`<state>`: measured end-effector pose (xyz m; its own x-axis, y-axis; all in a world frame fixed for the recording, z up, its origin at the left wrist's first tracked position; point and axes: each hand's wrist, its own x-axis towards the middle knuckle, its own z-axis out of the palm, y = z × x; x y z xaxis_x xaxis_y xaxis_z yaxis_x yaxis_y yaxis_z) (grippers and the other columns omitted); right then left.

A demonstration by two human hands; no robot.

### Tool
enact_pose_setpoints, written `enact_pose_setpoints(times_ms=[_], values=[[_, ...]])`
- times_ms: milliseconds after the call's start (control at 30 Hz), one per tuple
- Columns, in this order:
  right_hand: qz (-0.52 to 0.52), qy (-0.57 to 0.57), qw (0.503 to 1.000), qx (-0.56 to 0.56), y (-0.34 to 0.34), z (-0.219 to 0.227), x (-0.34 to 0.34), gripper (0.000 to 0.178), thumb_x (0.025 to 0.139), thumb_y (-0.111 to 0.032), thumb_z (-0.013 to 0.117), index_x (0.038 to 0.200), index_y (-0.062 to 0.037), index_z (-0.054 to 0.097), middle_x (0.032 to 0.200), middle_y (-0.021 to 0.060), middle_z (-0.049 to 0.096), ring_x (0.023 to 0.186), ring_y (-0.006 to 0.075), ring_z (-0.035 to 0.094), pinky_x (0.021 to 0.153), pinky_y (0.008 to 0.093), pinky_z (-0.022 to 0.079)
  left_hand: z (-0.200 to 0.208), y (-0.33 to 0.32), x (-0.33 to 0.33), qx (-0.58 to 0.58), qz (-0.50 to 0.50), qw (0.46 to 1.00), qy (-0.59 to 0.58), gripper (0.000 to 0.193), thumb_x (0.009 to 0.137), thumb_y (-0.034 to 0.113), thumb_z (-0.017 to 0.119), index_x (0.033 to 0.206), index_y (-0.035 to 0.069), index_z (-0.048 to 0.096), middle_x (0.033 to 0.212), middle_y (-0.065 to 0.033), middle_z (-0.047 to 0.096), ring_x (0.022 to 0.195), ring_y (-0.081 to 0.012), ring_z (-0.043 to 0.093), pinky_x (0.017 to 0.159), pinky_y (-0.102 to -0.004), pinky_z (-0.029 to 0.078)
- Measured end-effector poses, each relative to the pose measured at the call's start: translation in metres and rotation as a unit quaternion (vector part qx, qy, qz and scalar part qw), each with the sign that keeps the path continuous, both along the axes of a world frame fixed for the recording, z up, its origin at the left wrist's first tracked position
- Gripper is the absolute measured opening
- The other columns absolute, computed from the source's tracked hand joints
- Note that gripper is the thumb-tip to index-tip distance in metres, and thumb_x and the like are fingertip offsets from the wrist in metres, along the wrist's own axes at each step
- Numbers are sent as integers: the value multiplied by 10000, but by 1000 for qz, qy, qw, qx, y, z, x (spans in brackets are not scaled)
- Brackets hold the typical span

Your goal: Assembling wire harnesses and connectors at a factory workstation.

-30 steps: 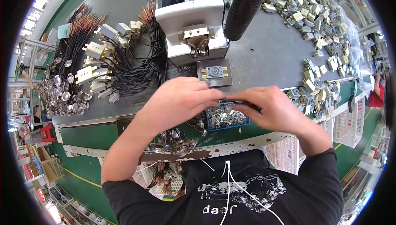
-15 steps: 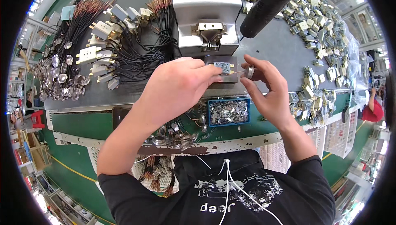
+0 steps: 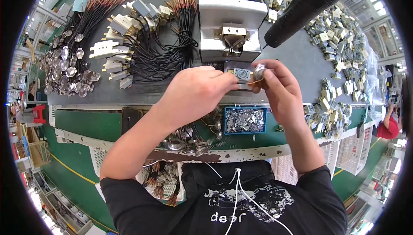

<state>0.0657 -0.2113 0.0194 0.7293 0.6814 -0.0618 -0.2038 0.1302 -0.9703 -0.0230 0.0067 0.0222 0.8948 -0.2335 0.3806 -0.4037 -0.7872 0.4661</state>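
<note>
My right hand [image 3: 282, 86] pinches a round metal disc-shaped cap [image 3: 259, 72] between thumb and fingers. From it a thin copper-coloured wire [image 3: 257, 81] bends toward my left hand [image 3: 200, 89], whose closed fingertips meet around the wire's other end; the exact grip is partly hidden. Just beyond the fingertips, a small grey housing with brass tabs [image 3: 242, 74] sits on a dark block [image 3: 231, 66] in front of a metal bench machine [image 3: 231, 13].
A blue tray [image 3: 225, 127] of small metal clips stands near the bench edge. Black leads with pale connectors [image 3: 148, 63] and metal caps [image 3: 64, 65] lie left. Piled housings [image 3: 333, 37] cover the right. A thick black tube [image 3: 288, 22] hangs beside the machine.
My right hand has turned the cap and brought it closer to my left fingertips, beside the grey housing. The wire now curves. The whole view has shifted slightly.
</note>
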Motion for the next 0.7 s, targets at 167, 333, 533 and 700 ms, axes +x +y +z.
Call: enact_pose_setpoints(times_ms=[167,333,533,700], values=[[232,-76,949,-200,6,23,24,300,1056,-134,565,1306,25,613,1000,32,661,853,80,592,773,267,512,19,7,-4,133,-29,990,22,137,909,208,681,912,98,600,738,-17,616,756,-205,625,688,-345,516],[191,-77,962,-178,-5,27,13,393,991,-78,681,1364,16,605,1032,30,683,925,83,630,860,258,525,18,4,-7,60,6,998,-31,225,808,187,784,795,92,581,696,-45,561,661,-236,571,607,-368,475],[-4,-232,960,-159,-14,-1,-28,471,931,-18,744,1376,26,597,1117,54,707,960,73,618,890,249,507,13,-8,-7,79,36,995,-55,280,783,234,811,768,102,564,668,-33,534,629,-227,553,563,-357,460],[134,-255,929,-231,-8,21,-4,405,897,-38,749,1295,-41,676,1029,68,726,831,101,596,788,274,511,14,-1,-9,170,-9,985,-38,254,862,336,734,872,124,595,689,17,555,718,-166,602,620,-330,493]])
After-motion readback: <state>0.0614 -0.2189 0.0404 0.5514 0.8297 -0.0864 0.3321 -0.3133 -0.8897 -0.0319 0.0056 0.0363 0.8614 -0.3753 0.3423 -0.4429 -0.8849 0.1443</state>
